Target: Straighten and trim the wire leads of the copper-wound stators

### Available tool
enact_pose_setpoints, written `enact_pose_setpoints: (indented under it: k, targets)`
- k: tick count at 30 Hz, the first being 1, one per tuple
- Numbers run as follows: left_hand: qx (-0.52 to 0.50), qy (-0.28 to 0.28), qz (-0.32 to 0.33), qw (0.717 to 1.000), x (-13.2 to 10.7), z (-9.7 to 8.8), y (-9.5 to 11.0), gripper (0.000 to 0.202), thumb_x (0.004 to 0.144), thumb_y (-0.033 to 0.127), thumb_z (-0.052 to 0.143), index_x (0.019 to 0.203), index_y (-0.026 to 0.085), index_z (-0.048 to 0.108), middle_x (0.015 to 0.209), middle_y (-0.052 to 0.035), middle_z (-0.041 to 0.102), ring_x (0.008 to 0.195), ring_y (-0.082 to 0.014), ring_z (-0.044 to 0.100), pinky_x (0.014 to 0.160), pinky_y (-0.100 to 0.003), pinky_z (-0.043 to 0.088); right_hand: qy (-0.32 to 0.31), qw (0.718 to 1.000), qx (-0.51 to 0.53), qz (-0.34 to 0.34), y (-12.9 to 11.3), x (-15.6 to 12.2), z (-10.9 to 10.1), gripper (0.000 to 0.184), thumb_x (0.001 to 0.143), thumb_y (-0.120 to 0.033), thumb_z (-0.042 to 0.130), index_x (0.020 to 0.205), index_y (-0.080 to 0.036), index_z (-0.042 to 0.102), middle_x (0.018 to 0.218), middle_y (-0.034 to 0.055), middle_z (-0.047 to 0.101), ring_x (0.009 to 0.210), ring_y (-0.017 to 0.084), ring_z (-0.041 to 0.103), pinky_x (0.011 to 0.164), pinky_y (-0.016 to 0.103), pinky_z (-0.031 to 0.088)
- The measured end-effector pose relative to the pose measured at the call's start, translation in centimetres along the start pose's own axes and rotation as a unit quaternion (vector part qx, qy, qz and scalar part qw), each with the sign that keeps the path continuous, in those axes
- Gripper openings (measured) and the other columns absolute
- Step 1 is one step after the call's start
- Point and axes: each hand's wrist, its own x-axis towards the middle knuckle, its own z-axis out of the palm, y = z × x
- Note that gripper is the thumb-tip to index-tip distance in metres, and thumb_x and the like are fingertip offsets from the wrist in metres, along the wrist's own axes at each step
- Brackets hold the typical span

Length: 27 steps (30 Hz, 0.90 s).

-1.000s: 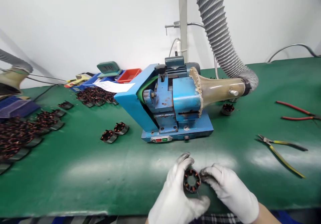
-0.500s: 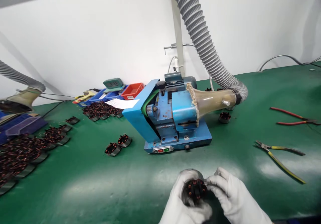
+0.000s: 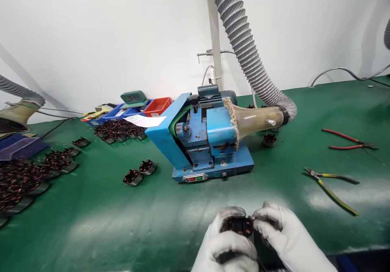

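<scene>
My left hand point(image 3: 227, 243), in a white glove with grey-stained fingertips, is wrapped round a motor stator point(image 3: 240, 225) with dark slots and copper windings. Its fingers cover most of the stator's ring. My right hand point(image 3: 278, 227), gloved the same way, pinches at the stator's right edge, thumb and forefinger together. Whatever lies between those fingertips is too small to make out. Both hands are held low in the view, over the front of the green table point(image 3: 146, 219). Beyond them stands a blue belt machine point(image 3: 199, 142) with red and green buttons.
Two stators point(image 3: 140, 172) stand left of the machine, with a large cluster of stators point(image 3: 24, 186) farther left. Yellow-handled cutters point(image 3: 332, 188) and red-handled pliers point(image 3: 347, 142) lie at right. A grey hose point(image 3: 246, 40) joins the machine's duct. Behind are a red bin point(image 3: 157, 106) and blue bins.
The stator has tipped in my left hand, whose fingers now close across its front. My right hand stays pinched at its edge. The whole view has shifted slightly.
</scene>
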Motion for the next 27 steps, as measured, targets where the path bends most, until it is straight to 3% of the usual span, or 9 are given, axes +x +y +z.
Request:
enact_pose_setpoints:
  k: [4,6,11,14,18,20,23,25,27]
  targets:
    - [0.018,0.058,0.041,0.997,-0.1,0.1,-0.4,0.057,0.066,0.015,0.067,0.118,0.029,0.049,0.118,-0.0086,0.053,0.115,-0.0279,0.051,0.089,-0.041,0.05,-0.051,0.99,0.105,0.074,-0.1,-0.2,-0.1,0.022,0.074,-0.038,0.057,0.064,-0.018,0.059,0.064,0.0004,0.056,0.057,0.015,0.054,0.052,0.025,0.046]
    - [0.018,0.05,0.012,0.999,0.0,0.3,-0.9,0.07,0.06,0.015,0.071,0.123,0.028,0.043,0.119,-0.0085,0.053,0.11,-0.0277,0.054,0.086,-0.04,0.052,-0.063,0.982,0.14,0.109,0.3,-0.3,0.0,0.025,0.074,-0.041,0.059,0.067,-0.017,0.058,0.059,-0.0017,0.052,0.049,0.013,0.05,0.045,0.023,0.043]
    - [-0.115,-0.019,-0.056,0.992,0.7,1.3,-1.6,0.05,0.072,0.011,0.061,0.117,0.027,0.046,0.098,-0.0034,0.065,0.072,-0.0163,0.066,0.054,-0.024,0.055,0.036,0.998,0.055,0.002,2.0,-0.4,0.5,0.017,0.074,-0.033,0.057,0.08,-0.02,0.067,0.064,0.0031,0.063,0.059,0.018,0.059,0.055,0.028,0.05]
    - [-0.104,0.008,-0.035,0.994,0.8,1.4,-1.2,0.036,0.075,0.016,0.06,0.108,0.026,0.053,0.095,-0.0045,0.065,0.085,-0.0208,0.065,0.069,-0.033,0.056,0.049,0.997,0.004,-0.055,2.0,-0.5,0.4,0.015,0.074,-0.028,0.056,0.067,-0.022,0.067,0.065,0.0038,0.064,0.065,0.019,0.061,0.061,0.029,0.051]
    - [-0.034,0.058,0.008,0.998,0.2,1.0,-0.8,0.057,0.064,0.015,0.069,0.116,0.028,0.05,0.116,-0.0083,0.054,0.112,-0.0274,0.052,0.091,-0.042,0.047,0.003,0.994,0.098,0.053,1.0,-0.5,0.2,0.019,0.071,-0.033,0.057,0.06,-0.018,0.06,0.06,0.0014,0.056,0.055,0.016,0.056,0.052,0.026,0.048]
    - [-0.011,0.03,0.005,0.999,0.1,0.8,-0.7,0.062,0.06,0.009,0.069,0.116,0.029,0.051,0.122,-0.0083,0.05,0.113,-0.0271,0.051,0.092,-0.039,0.047,0.004,0.987,0.129,0.095,0.8,-0.6,0.4,0.022,0.07,-0.036,0.057,0.06,-0.017,0.058,0.058,0.0006,0.054,0.053,0.015,0.054,0.05,0.026,0.047]
    - [-0.07,-0.052,-0.032,0.996,0.6,0.6,-0.5,0.049,0.059,0.005,0.067,0.102,0.028,0.056,0.11,-0.0043,0.056,0.099,-0.0218,0.058,0.083,-0.032,0.052,0.064,0.994,0.075,0.056,1.6,-0.7,0.9,0.021,0.072,-0.035,0.056,0.062,-0.018,0.061,0.061,0.0028,0.058,0.058,0.018,0.056,0.055,0.029,0.048]
    - [-0.099,-0.062,-0.028,0.993,0.8,0.8,-0.4,0.033,0.064,0.005,0.062,0.089,0.026,0.058,0.101,-0.002,0.057,0.092,-0.0182,0.06,0.079,-0.028,0.053,0.104,0.994,0.029,0.01,2.5,-0.8,1.4,0.019,0.075,-0.033,0.055,0.065,-0.019,0.064,0.067,0.005,0.062,0.066,0.019,0.058,0.062,0.031,0.048]
    - [-0.057,-0.031,0.016,0.998,0.7,1.2,-0.7,0.028,0.07,0.005,0.057,0.089,0.024,0.057,0.102,-0.0032,0.055,0.094,-0.0173,0.058,0.079,-0.028,0.052,0.092,0.993,0.057,0.036,3.1,-0.6,1.8,0.018,0.076,-0.034,0.057,0.068,-0.019,0.063,0.066,0.0039,0.06,0.062,0.018,0.055,0.058,0.029,0.045]
